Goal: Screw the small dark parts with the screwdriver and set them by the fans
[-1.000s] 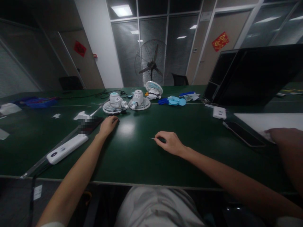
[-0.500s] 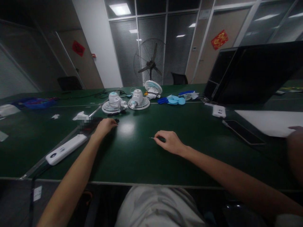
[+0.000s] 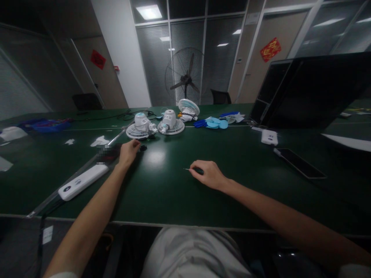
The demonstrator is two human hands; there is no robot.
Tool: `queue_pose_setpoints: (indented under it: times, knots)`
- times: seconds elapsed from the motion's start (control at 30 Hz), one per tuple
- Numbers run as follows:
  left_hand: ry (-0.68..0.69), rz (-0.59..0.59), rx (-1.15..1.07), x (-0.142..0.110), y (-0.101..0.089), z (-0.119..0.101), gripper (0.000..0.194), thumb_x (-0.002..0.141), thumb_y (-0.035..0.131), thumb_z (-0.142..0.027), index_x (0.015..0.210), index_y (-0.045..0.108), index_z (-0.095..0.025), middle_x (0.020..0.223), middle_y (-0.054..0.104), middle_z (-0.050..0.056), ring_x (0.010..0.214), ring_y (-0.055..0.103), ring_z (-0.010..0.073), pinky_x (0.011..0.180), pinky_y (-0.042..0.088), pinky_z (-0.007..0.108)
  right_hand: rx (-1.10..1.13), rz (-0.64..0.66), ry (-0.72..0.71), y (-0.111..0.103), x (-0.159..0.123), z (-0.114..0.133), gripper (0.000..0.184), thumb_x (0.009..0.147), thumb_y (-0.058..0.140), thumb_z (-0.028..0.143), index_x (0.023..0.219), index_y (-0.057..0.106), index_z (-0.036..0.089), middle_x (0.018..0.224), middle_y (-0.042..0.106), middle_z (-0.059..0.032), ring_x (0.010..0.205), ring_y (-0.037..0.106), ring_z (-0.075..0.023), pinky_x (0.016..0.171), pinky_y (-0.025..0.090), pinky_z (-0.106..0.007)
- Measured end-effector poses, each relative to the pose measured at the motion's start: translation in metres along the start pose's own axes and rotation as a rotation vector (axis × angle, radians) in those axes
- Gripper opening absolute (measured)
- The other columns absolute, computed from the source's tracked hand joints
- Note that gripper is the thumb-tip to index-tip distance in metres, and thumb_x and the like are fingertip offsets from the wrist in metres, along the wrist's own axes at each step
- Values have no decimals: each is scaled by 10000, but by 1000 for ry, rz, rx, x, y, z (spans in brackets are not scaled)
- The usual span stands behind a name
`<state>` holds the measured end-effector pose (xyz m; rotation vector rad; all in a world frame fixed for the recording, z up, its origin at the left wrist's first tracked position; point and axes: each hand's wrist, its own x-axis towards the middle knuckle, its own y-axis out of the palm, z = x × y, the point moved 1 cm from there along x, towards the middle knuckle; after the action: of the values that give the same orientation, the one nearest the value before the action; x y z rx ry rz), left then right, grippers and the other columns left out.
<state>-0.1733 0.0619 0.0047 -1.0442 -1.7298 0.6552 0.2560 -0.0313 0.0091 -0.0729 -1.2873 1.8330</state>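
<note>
My left hand (image 3: pixel 128 153) is beside a small black object (image 3: pixel 143 148), just in front of a white desk fan (image 3: pixel 141 123) lying face down. Its thumb and fingers are pinched together; what they hold, if anything, is too small to make out. My right hand (image 3: pixel 207 173) rests low over the green table (image 3: pixel 171 193), closed around a slim tool whose thin metal shaft (image 3: pixel 186 169) points left. Most of that tool is hidden by the fingers.
Behind stand a second face-down fan (image 3: pixel 171 123) and a tilted one (image 3: pixel 188 110), with blue gloves (image 3: pixel 199 123) and light-blue discs (image 3: pixel 216 122) alongside. A white power bank (image 3: pixel 84 182) lies left; a phone (image 3: pixel 301 164) and a black computer case (image 3: pixel 315 92) are right.
My left hand has drawn away from the small black object, slightly up and left. At the right, the white sheet has shifted rightward and another person's hand has left the view.
</note>
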Motion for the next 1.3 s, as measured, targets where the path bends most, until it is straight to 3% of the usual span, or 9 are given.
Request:
queue_pose_setpoints:
  times: [0.4,0.7,0.87,1.13,1.3]
  knots:
    - [4,-9,-67,0,18,7,211,909,690,-351,1046,768,-210,1010,808,70,962,751,260,852,537,316,-2,-8,-11,0,1,0,134,1041,622,293,1059,720,203,980,746,-38,826,689,-183,760,530,-301]
    - [54,124,-121,2,21,6,275,886,722,-387,1079,782,-199,1074,800,97,981,740,282,889,546,360,5,-1,-7,2,0,-2,131,1047,622,291,1070,714,201,988,743,-33,837,692,-175,762,533,-296]
    - [248,325,-227,-7,25,-31,307,874,751,-444,1075,793,-216,1049,787,64,938,717,249,864,539,340,-2,10,-2,1,-1,-2,137,1050,618,292,1070,713,195,996,743,-38,831,690,-173,746,532,-290]
    - [577,703,-522,-67,22,-137,255,941,738,-393,1117,755,-209,1055,737,47,907,665,184,818,512,286,-50,18,15,2,2,-1,126,1036,630,288,1074,721,208,1013,746,-30,859,695,-182,770,505,-297]
    - [610,739,-597,-81,19,-157,245,948,745,-376,1112,755,-195,1048,715,57,876,643,173,795,501,288,-87,25,19,2,2,1,118,1020,638,276,1052,730,209,980,747,-32,828,689,-186,744,481,-293]
